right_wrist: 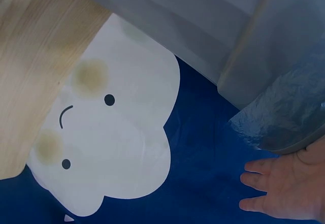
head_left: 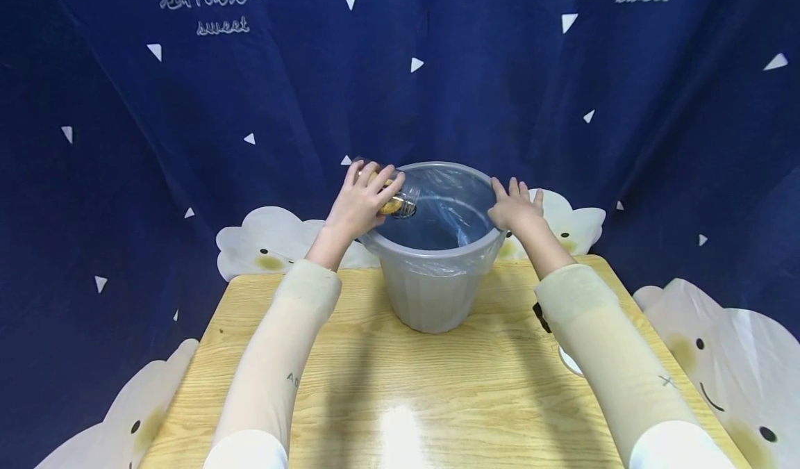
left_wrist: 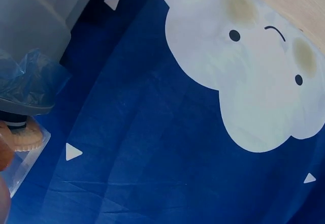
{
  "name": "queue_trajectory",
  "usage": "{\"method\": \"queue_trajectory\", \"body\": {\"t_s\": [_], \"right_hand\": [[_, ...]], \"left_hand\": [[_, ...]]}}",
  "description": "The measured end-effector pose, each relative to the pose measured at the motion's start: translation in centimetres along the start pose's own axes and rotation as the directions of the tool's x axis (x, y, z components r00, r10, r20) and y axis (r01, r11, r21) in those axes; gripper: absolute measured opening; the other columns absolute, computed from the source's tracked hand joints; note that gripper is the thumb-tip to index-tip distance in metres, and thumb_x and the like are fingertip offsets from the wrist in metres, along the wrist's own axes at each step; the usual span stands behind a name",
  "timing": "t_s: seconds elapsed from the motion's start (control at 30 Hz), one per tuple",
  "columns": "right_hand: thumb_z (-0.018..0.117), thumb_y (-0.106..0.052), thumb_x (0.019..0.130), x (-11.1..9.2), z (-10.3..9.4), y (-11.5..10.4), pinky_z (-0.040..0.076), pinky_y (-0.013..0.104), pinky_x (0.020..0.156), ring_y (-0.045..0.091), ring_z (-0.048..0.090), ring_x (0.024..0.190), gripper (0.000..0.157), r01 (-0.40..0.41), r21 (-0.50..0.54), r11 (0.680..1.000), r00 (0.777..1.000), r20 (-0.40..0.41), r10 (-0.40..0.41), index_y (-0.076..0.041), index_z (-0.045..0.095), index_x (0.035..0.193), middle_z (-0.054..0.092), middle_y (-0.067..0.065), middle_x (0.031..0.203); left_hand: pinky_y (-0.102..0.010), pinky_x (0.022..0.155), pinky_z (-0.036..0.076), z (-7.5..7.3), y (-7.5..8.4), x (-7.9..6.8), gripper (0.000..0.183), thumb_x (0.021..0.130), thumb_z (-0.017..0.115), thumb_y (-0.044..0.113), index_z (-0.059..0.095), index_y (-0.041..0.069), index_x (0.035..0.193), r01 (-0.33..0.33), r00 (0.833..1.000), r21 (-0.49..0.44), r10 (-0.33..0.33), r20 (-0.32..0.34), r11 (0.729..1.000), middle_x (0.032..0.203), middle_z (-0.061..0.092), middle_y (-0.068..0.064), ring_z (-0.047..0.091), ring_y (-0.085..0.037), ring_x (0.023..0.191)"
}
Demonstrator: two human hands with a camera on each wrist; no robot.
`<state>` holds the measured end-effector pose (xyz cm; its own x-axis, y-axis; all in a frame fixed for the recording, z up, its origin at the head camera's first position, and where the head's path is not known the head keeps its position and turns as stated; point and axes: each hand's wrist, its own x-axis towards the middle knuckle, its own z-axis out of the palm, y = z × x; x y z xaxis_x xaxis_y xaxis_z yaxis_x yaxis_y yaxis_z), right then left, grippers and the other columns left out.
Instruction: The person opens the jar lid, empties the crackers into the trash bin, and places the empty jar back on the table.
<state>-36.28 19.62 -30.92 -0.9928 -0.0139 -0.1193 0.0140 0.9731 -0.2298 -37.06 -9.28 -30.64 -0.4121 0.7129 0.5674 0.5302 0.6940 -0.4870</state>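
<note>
A grey trash can, lined with a clear plastic bag, stands upright at the table's far edge. My left hand grips a clear plastic container with yellow-orange contents, tilted over the can's left rim. In the left wrist view only part of that container shows, with a pale ridged piece and a dark band; its exact kind is unclear. At the right rim my right hand rests with spread fingers. The right wrist view shows its straight fingers outside the rim, beside the bag's edge.
The wooden table stretches toward me. Partly hidden by the right forearm are a white round object and a small black object. A dark blue curtain with cloud prints hangs behind and around the table.
</note>
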Motion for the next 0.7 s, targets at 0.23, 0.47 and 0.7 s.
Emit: {"method": "queue_trajectory", "body": {"t_s": [0.23, 0.47, 0.7], "right_hand": [[0.034, -0.018, 0.090, 0.11, -0.02, 0.01, -0.010, 0.060, 0.105, 0.042, -0.006, 0.136, 0.066, 0.003, 0.004, 1.000, 1.000, 0.003, -0.003, -0.007, 0.003, 0.147, -0.003, 0.029, 0.148], [0.034, -0.018, 0.090, 0.19, 0.03, 0.12, -0.008, 0.060, 0.105, 0.042, -0.006, 0.136, 0.066, 0.006, -0.001, 1.000, 1.000, 0.001, -0.006, -0.007, 0.003, 0.147, -0.003, 0.029, 0.148], [0.034, -0.018, 0.090, 0.14, 0.06, 0.10, -0.007, 0.060, 0.105, 0.042, -0.006, 0.136, 0.066, 0.001, -0.001, 1.000, 1.000, 0.002, -0.001, -0.007, 0.003, 0.147, -0.004, 0.029, 0.148]], "left_hand": [[-0.049, 0.100, 0.027, 0.01, 0.03, 0.19, 0.083, 0.059, 0.083, 0.036, 0.047, 0.014, 0.130, -0.044, 0.999, 0.033, 0.043, 0.014, 0.998, 0.127, 0.048, -0.008, 0.040, -0.030, 0.113], [-0.050, 0.101, 0.027, 0.12, 0.12, 0.55, 0.082, 0.058, 0.084, 0.033, 0.048, 0.015, 0.130, -0.074, 0.997, 0.050, 0.075, -0.007, 0.996, 0.126, 0.048, -0.007, 0.040, -0.030, 0.112], [-0.051, 0.102, 0.027, 0.16, 0.33, 0.82, 0.078, 0.060, 0.083, 0.030, 0.048, 0.016, 0.129, -0.093, 0.995, 0.060, 0.094, -0.014, 0.994, 0.127, 0.047, -0.007, 0.041, -0.030, 0.112]]}}
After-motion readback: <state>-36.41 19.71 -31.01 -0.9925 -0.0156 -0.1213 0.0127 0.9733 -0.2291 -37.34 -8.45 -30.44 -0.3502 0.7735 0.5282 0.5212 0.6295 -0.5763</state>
